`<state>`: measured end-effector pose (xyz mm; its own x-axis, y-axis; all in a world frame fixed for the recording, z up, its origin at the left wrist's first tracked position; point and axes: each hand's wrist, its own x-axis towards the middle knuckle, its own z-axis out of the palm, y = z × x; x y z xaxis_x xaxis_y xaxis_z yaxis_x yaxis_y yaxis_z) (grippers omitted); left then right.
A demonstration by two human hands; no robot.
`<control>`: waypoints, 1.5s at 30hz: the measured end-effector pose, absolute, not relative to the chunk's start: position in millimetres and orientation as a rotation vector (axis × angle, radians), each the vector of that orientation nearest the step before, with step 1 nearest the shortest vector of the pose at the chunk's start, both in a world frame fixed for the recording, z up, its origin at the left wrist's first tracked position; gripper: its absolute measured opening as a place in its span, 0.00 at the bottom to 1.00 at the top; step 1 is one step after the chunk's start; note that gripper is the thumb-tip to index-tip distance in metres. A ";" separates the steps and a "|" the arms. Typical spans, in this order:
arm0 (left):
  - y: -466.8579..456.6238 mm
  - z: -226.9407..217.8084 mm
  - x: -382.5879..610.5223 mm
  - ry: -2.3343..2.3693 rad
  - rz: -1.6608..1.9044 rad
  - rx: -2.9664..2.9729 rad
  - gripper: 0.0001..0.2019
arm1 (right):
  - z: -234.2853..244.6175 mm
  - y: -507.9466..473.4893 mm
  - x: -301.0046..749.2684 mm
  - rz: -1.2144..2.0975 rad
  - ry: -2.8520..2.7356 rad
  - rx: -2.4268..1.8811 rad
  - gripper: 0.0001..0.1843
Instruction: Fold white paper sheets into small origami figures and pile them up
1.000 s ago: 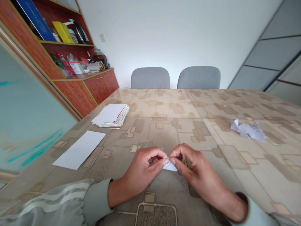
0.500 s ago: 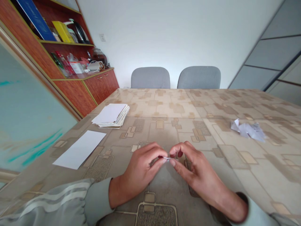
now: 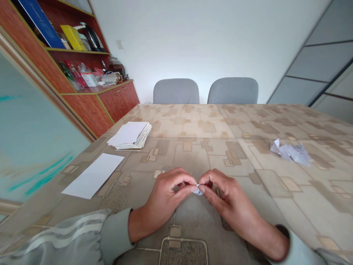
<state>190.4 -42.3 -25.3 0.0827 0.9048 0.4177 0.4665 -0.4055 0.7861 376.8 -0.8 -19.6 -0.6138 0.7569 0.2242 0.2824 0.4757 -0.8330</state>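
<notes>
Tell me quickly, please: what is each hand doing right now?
Left hand: closed, pinching a small folded white paper.
Right hand: closed, pinching the same paper.

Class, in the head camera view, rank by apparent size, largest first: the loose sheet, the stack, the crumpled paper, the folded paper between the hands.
1. Loose sheet
2. Stack and crumpled paper: they look alike, so unranked
3. Folded paper, smallest, though nearest the camera

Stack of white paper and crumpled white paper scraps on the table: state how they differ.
The white paper stack is squared and flat; the crumpled white paper scraps are loose and creased. The stack lies at left, the scraps at right. Both rest on the beige patterned tabletop.
</notes>
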 end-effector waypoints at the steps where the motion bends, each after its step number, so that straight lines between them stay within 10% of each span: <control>1: -42.6 -25.8 190.4 1.352 1.280 1.917 0.05 | -20.1 -1.3 376.8 1.064 -2.128 -0.858 0.08; 45: -39.8 -31.2 195.1 1.046 1.488 1.359 0.15 | -18.4 -0.3 373.7 0.855 -1.912 -0.798 0.07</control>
